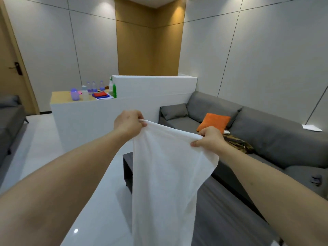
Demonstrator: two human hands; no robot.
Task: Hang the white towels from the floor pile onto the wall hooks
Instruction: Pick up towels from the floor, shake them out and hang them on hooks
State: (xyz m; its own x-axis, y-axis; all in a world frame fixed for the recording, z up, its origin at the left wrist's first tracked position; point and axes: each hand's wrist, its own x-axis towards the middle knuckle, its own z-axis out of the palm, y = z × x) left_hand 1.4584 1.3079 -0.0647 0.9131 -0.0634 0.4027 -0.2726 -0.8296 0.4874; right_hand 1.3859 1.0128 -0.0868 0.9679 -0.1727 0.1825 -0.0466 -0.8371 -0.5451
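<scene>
A white towel point(166, 174) hangs in front of me, held up by its top edge. My left hand point(128, 122) pinches the towel's upper left corner. My right hand point(210, 138) grips the upper right part of the same edge. The cloth drops straight down past the bottom of the view. No wall hooks and no floor pile show in this view.
A dark low table point(230, 210) stands behind the towel. A grey sofa point(266, 135) with an orange cushion point(213, 122) runs along the right wall. A white counter point(99, 118) with bottles stands ahead. A wooden door point(10, 68) is at the left.
</scene>
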